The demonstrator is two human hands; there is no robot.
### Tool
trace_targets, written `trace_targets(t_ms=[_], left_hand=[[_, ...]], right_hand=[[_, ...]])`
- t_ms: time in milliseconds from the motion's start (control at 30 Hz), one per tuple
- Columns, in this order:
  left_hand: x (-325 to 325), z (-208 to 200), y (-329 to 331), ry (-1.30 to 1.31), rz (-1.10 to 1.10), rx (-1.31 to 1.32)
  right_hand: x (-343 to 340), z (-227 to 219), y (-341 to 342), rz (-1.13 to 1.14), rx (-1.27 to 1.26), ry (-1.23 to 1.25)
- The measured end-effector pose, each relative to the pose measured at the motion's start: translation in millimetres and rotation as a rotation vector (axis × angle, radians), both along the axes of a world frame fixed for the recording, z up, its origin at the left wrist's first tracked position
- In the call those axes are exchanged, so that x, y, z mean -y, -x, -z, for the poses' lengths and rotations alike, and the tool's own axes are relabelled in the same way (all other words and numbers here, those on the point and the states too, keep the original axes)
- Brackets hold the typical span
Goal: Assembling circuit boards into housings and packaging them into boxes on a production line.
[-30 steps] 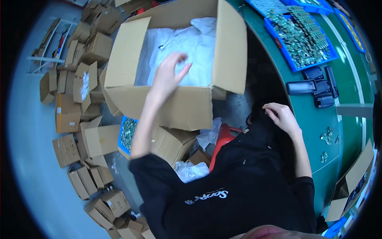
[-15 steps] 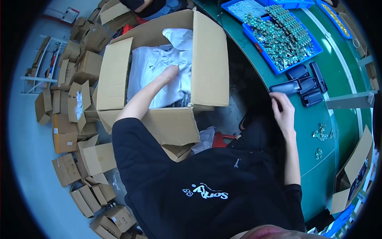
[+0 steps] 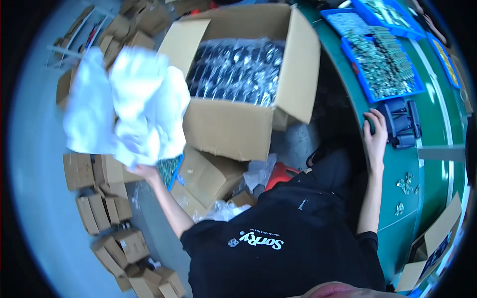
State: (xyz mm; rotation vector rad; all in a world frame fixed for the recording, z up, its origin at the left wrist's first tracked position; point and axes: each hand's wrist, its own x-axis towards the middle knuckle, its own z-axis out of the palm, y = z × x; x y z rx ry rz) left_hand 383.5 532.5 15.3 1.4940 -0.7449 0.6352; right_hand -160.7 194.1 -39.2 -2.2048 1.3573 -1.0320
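My left hand is closed on the lower edge of a large crumpled white packing sheet, held up to the left of an open cardboard box. The sheet is smeared by motion. Inside the box, rows of dark items in clear plastic wrap lie uncovered. My right hand rests at the green table's near edge, its fingers curved and apart from the thumb, with green showing between them. Just right of it sit several black plastic housings.
A blue tray of green circuit boards stands on the green table, with loose small boards nearer me. Many empty cartons crowd the left floor. Another blue tray shows partly under the sheet. A red object lies below the box.
My left hand has pulled the white sheet out of the box and swung it left, baring the wrapped items. My right hand stays by the table edge beside the black housings. The view has shifted.
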Motion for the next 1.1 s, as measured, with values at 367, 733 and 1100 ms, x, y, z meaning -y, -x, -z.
trace_targets(t_ms=[367, 733, 1100], left_hand=[[-338.0, 266.4, 263.2, -1.114, -1.020, -1.120], [-151.7, 197.4, 214.1, -2.093, 0.815, -1.293], [298.5, -46.5, 92.4, -0.946, 0.734, 0.032]], right_hand=[[3.3, 8.1, 0.2, -0.030, -0.116, 0.060], [-3.8, -1.4, 10.8, -0.005, -0.074, 0.031], [-1.5, -12.0, -0.9, 0.049, -0.035, -0.024]])
